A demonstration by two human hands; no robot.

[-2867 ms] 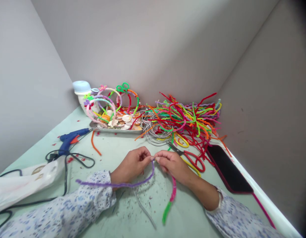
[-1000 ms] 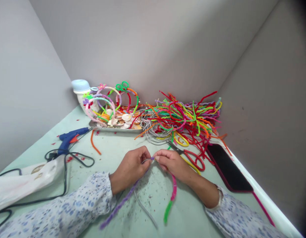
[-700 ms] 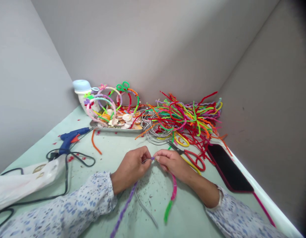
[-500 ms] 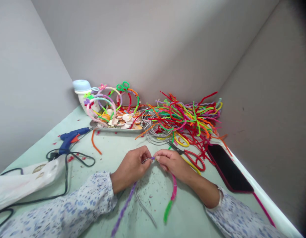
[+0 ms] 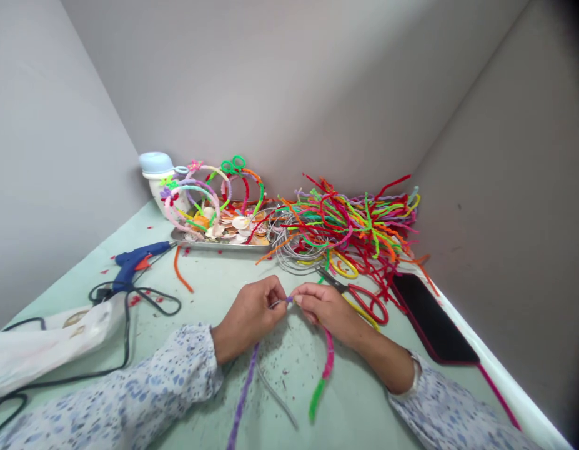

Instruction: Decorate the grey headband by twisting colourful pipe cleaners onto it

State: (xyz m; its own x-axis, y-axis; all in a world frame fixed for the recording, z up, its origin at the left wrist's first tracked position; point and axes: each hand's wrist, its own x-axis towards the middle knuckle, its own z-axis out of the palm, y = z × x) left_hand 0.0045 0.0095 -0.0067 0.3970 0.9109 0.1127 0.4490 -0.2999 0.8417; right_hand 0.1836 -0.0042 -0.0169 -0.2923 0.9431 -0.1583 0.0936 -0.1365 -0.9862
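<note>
My left hand (image 5: 252, 317) pinches a purple pipe cleaner (image 5: 245, 397), whose loose end trails down toward the front edge of the view. Close against it, my right hand (image 5: 327, 311) grips a grey wire wrapped in pink and green pipe cleaner (image 5: 327, 362). Between the fingertips of both hands a short bit of purple shows around the wire. The bare end of the grey wire (image 5: 277, 397) comes out below my left hand. Inside the fists the rest of the wire is hidden.
Behind stand a metal tray (image 5: 223, 247) of shells, several fuzzy headbands (image 5: 217, 197), a bottle (image 5: 157, 178) and a heap of pipe cleaners (image 5: 359, 212). Scissors (image 5: 366, 300) and a phone (image 5: 434, 319) lie right; a blue glue gun (image 5: 130, 265) and white plastic bag (image 5: 55, 344) lie left.
The loose end of the purple pipe cleaner has swung slightly to the right. Both hands stay almost where they were.
</note>
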